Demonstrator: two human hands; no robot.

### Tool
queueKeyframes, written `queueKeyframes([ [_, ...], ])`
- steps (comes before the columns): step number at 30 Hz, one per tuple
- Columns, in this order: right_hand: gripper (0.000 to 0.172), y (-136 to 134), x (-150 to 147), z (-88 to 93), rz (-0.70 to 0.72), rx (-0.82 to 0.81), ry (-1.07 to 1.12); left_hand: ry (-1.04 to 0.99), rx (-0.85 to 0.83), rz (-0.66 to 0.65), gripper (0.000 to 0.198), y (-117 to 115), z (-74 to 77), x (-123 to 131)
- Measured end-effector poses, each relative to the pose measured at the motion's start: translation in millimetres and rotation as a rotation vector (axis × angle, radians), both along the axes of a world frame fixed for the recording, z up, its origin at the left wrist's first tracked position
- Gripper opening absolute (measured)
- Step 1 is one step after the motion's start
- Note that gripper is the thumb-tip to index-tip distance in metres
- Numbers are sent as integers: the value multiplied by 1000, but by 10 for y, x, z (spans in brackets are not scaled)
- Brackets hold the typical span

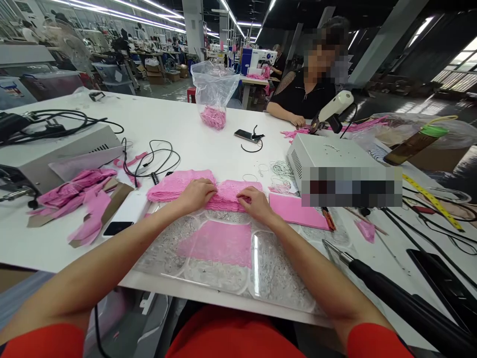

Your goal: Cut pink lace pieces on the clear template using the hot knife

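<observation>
A stack of pink lace pieces with scalloped edges lies on a clear patterned mat in front of me. My left hand rests on the stack, its fingertips pinched at the lace near the middle. At the right end, my right hand pinches the near edge of the lace between thumb and fingers. One flat pink fabric piece lies on the mat nearer my body. To the right of my right hand sits a folded pile of smooth pink fabric.
A grey control box stands at right, before a black-handled soldering-iron-like tool. At left are another grey box, pink scraps and black cables. A bag of pink pieces stands behind; a co-worker sits across.
</observation>
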State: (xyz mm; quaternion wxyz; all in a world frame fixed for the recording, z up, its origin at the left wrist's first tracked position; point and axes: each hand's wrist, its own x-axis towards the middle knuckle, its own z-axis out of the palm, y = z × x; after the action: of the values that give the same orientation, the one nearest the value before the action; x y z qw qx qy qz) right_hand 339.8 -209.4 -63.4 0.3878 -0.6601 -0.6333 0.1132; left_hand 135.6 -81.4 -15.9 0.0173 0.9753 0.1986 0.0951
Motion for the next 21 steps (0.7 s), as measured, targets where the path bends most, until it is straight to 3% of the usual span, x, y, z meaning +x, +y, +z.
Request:
queueKeyframes([
  [9, 19, -33, 4, 28, 29, 0, -36, 21, 25, -2, 28, -86, 52, 7],
  [16, 19, -31, -55, 134, 7, -8, -116, -32, 51, -32, 33, 12, 115, 24],
  [21, 27, -384, 152, 280, -64, -20, -167, -35, 64, -19, 32, -50, 127, -8],
])
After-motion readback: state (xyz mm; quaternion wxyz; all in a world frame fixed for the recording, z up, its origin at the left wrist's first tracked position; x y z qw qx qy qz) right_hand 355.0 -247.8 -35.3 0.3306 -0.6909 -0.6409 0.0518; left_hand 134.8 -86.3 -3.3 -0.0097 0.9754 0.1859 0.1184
